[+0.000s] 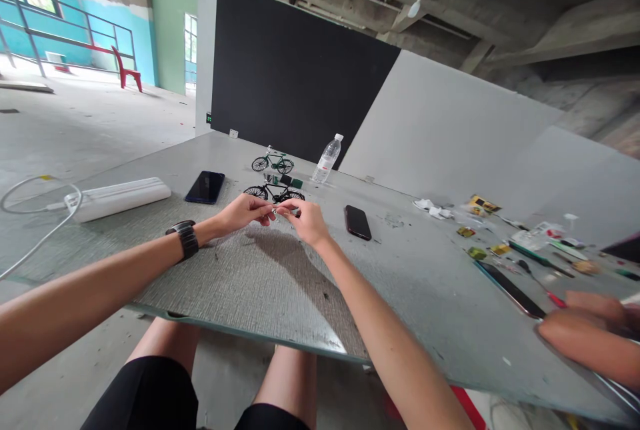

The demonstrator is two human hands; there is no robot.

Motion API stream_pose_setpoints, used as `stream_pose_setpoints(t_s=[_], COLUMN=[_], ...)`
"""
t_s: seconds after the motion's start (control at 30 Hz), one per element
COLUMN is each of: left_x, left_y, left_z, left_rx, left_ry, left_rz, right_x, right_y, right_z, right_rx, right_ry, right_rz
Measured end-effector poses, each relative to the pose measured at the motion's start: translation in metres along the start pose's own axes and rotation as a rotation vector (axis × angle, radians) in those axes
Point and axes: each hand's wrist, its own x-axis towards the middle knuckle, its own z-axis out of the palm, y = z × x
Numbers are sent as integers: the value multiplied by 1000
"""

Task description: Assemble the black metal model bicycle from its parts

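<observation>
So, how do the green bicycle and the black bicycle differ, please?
The green bicycle has a green frame; the black bicycle has a black one. The green bicycle is farther back, in full view; the black one is nearer, partly hidden behind the left hand and right hand. Both have dark spoked wheels.

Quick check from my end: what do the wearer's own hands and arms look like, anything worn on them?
The left hand and right hand are gloveless, with no sleeves in view. A chunky, black, segmented band circles the left wrist only.
</observation>
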Motion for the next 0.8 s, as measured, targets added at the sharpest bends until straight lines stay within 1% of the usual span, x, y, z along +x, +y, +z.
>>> stream_pose_setpoints(t_s=[0.13,0.33,0.43,0.63,0.8], left_x=[0,0,-1,-4,-3], left_y=[-2,4,8,13,9], left_z=[0,1,2,3,2], left_rx=[12,8,-5,-16,-23], left_ry=[15,25,27,40,41], left_rz=[-2,-35,-59,-93,-74], right_x=[1,-2,-3,-4,-4], right_y=[4,5,3,5,7], right_z=[5,6,6,9,11], right_rx=[109,155,207,161,155], right_ry=[-4,-8,21,46,27], right_rz=[89,87,84,76,89])
